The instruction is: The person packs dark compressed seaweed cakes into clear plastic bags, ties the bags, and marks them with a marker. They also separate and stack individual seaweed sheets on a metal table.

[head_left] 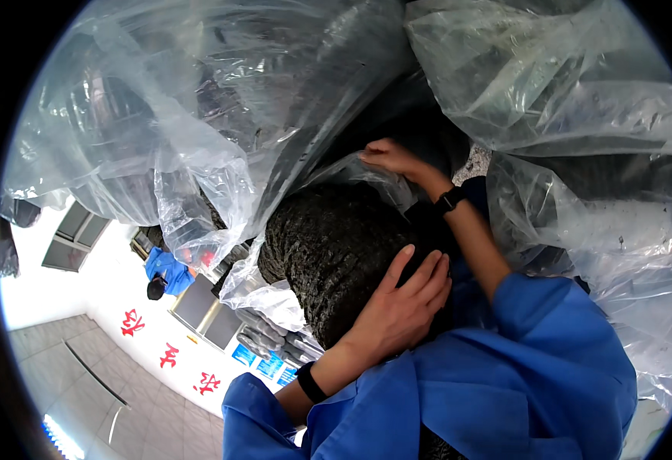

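Observation:
A large, dark, wrinkled bundle with a rough, slightly shiny surface [328,245] sits in front of my chest; its material I cannot make out. My left hand [409,303] lies on its near side, fingers stretched out and pressing against it. Beyond the bundle, my right hand [390,157] is closed with fingertips pinched on the edge of a clear plastic sheet [386,180]. That sheet runs along the bundle's far side. Dark bands circle both my wrists. What lies inside the dark hollow past my right hand is hidden.
Big clear plastic coverings hang at the upper left [221,84] and the right [619,215]. At left, a person in blue [169,268] is farther off by a white wall [114,307] with red characters. Grey stacked rolls [263,333] lie beyond the bundle.

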A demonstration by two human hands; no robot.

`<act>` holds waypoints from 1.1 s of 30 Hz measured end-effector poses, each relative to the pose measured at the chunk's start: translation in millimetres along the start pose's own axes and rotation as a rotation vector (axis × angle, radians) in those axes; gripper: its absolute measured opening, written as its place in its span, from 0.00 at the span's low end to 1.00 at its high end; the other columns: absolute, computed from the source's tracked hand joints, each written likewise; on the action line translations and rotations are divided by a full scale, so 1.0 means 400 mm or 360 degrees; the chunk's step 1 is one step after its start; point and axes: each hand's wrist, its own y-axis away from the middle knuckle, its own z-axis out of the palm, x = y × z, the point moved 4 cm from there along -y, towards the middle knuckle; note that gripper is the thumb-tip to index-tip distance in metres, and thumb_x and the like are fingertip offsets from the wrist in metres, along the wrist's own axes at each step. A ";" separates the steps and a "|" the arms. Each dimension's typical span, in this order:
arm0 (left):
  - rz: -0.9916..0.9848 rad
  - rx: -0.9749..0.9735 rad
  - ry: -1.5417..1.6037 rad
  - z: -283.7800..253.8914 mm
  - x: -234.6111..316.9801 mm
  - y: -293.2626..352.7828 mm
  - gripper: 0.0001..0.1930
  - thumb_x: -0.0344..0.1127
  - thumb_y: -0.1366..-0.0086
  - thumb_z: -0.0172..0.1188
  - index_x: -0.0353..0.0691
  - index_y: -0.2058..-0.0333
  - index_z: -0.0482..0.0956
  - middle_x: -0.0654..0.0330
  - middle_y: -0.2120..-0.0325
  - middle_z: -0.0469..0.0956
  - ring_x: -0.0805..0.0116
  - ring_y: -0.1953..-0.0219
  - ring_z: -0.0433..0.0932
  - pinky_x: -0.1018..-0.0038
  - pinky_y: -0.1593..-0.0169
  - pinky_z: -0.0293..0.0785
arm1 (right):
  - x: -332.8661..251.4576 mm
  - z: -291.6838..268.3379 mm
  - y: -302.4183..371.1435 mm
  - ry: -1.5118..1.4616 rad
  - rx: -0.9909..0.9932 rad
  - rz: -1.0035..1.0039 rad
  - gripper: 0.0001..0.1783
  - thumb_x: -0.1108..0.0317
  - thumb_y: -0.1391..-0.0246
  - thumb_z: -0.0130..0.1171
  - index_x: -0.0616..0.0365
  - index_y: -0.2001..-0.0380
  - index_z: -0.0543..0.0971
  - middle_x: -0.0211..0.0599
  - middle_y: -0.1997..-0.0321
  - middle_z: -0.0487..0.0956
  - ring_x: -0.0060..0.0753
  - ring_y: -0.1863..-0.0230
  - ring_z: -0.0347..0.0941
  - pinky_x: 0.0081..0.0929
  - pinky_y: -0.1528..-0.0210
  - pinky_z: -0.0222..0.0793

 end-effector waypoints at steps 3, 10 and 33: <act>0.0017 -0.0013 0.0033 0.003 -0.002 -0.004 0.23 0.46 0.49 0.59 0.50 0.53 0.75 0.61 0.46 0.67 0.67 0.40 0.61 0.53 0.36 0.47 | -0.024 -0.004 0.044 0.0441 0.0049 -0.0318 0.14 0.61 0.52 0.63 0.62 0.74 0.74 0.35 0.70 0.74 0.29 0.68 0.69 0.27 0.67 0.63; 0.0053 -0.0006 -0.0018 0.001 0.006 0.031 0.25 0.49 0.51 0.61 0.53 0.52 0.75 0.62 0.45 0.66 0.68 0.40 0.60 0.52 0.36 0.46 | -0.177 0.054 0.207 0.1625 0.0277 -0.1130 0.10 0.69 0.62 0.63 0.57 0.73 0.76 0.37 0.60 0.72 0.38 0.58 0.70 0.32 0.62 0.66; -0.0009 -0.0107 0.0083 -0.036 -0.032 0.048 0.26 0.51 0.53 0.62 0.57 0.51 0.75 0.63 0.43 0.65 0.66 0.40 0.61 0.48 0.38 0.46 | -0.113 0.041 0.100 0.1330 0.0265 -0.0995 0.04 0.69 0.54 0.58 0.55 0.72 0.75 0.37 0.67 0.71 0.40 0.65 0.72 0.33 0.71 0.66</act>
